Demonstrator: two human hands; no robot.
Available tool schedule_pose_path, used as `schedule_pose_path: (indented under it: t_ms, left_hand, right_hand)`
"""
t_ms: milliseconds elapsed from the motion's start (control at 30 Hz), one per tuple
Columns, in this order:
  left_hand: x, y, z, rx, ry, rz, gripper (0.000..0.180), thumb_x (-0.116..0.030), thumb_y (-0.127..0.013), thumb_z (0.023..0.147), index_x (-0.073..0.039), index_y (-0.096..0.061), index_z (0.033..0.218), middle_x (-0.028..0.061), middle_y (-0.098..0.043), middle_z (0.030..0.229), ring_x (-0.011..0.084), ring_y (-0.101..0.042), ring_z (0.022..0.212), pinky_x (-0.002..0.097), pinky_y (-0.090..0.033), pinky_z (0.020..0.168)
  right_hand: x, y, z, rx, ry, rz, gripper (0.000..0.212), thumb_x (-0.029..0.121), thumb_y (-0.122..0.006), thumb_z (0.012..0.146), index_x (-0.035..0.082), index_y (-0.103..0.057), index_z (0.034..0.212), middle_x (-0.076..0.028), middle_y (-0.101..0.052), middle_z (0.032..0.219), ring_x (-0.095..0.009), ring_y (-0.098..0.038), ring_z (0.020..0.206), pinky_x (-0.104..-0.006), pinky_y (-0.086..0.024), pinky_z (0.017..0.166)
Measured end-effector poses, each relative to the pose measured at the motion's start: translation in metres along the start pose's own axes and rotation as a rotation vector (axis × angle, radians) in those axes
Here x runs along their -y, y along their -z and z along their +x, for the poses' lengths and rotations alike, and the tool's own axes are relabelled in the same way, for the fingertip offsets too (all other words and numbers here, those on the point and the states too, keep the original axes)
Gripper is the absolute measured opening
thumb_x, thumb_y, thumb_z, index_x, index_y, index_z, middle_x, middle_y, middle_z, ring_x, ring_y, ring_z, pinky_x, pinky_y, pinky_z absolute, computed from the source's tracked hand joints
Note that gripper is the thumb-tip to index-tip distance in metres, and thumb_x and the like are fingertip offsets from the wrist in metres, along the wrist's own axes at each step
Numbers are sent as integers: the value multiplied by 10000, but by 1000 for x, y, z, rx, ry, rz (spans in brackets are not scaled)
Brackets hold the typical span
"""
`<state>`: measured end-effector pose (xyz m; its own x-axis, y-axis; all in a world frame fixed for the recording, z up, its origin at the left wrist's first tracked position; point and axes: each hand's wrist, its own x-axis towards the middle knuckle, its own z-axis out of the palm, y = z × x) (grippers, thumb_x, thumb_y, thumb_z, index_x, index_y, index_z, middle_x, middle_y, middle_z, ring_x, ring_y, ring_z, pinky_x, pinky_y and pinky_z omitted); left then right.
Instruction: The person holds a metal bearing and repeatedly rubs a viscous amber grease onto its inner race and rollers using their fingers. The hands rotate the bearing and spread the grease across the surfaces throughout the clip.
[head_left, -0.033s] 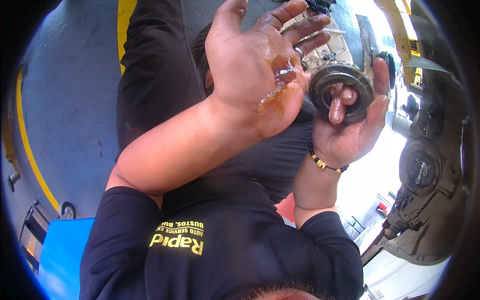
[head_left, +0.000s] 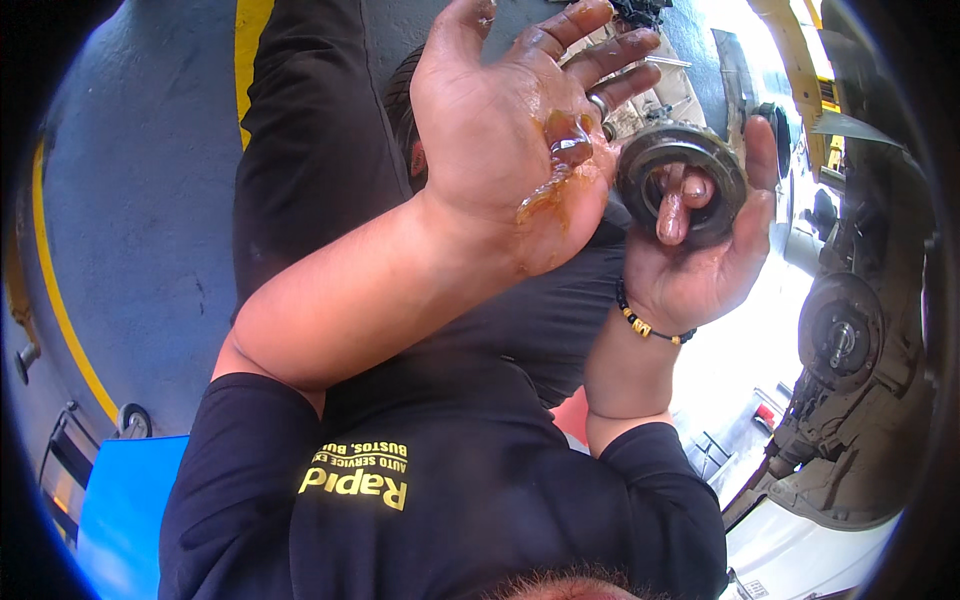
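Observation:
My left hand (head_left: 520, 140) is turned palm up with its fingers stretched out. A blob of amber grease (head_left: 570, 150) lies on that palm and smears down towards the wrist. Beside it, my right hand (head_left: 690, 275) holds a dark, greasy metal ring that looks like a bearing (head_left: 640, 195). Two right fingers poke through the ring's centre hole, while the thumb stands along its outer right side. The ring's left edge is close to the heel of my left hand; whether they touch, I cannot tell.
Blue floor with a yellow line (head_left: 62, 285) spans the left. A car's dusty underside with a round hub (head_left: 842, 335) fills the right. Parts lie on a light sheet (head_left: 640, 105) beyond my hands. At lower left are a blue panel (head_left: 130, 510) and a small wheel (head_left: 133, 420).
The bearing has shifted slightly left and tilted a little in my right hand, whose thumb moved with it. My left hand has stayed still.

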<state>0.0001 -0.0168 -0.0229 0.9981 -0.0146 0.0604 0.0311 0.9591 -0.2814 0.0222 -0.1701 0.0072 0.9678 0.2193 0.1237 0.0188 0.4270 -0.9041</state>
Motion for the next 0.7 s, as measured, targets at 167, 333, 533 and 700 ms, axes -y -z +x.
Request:
schedule_pose_path:
  t_ms: [167, 333, 533, 700]
  left_hand:
    - [-3, 0, 0, 3, 8, 5, 693, -671, -327, 1001, -76, -564, 1267, 186, -520, 1372, 317, -426, 1344, 545, -289, 1165]
    - [-4, 1, 1, 0, 9, 6, 689, -666, -330, 1003, -71, -557, 1264, 188, -524, 1360, 315, -436, 1325, 530, -302, 1156]
    - [-2, 5, 2, -10, 22, 10, 683, -661, -332, 1005, -64, -548, 1260, 189, -529, 1345, 312, -449, 1302, 512, -318, 1144]
    - [-2, 7, 3, -14, 40, 4, 679, -656, -335, 1008, -59, -540, 1257, 191, -532, 1332, 311, -459, 1283, 497, -331, 1134]
  right_hand:
    - [-4, 1, 2, 95, 123, -56, 680, 333, -653, 1023, -18, -373, 1534, -176, -677, 799, -174, -589, 515, -250, -507, 481]
    - [0, 14, 3, 265, 176, -51, 650, 206, -725, 981, -43, -417, 1497, -219, -711, 863, -179, -628, 537, -282, -545, 492]
    - [-4, 13, -1, 154, 150, -54, 614, 176, -731, 955, -67, -458, 1448, -232, -713, 931, -147, -609, 544, -275, -555, 524]
    - [-6, 15, 2, 176, 66, -40, 722, 256, -695, 954, -67, -371, 1513, -238, -701, 972, -123, -578, 542, -242, -509, 495]
